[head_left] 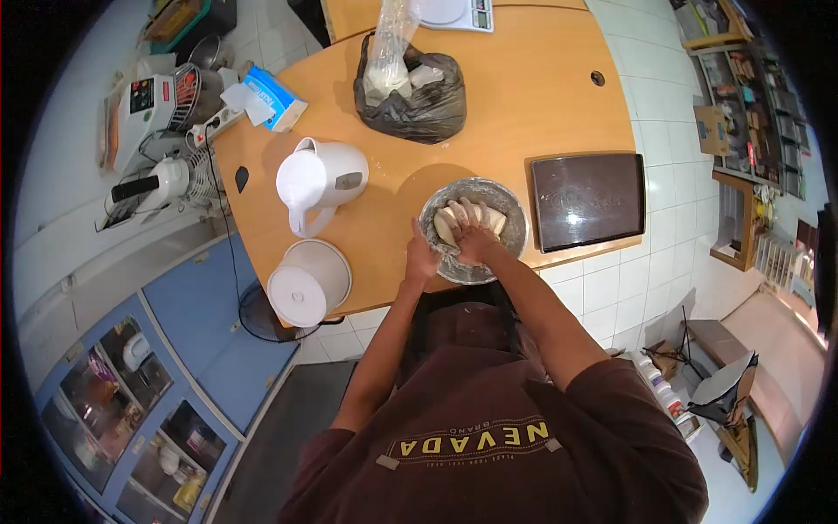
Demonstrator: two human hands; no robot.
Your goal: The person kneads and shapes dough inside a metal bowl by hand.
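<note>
A round metal bowl [517,194], its inside smeared with flour, stands near the table's front edge. Pale dough [496,220] lies in it. My right hand [472,237] is down inside the bowl, its floury fingers curled over the dough and partly sunk into it. At the bowl's left rim, my left hand [422,257] grips the side with the thumb pointing up; some of its fingers are hidden.
A dark baking tray [587,205] lies right of the bowl. On the left stand a white jug [321,179], a lidded white bucket [310,284] and a tissue box [278,100]. A black plastic bag [428,113] and a kitchen scale [454,13] sit farther back.
</note>
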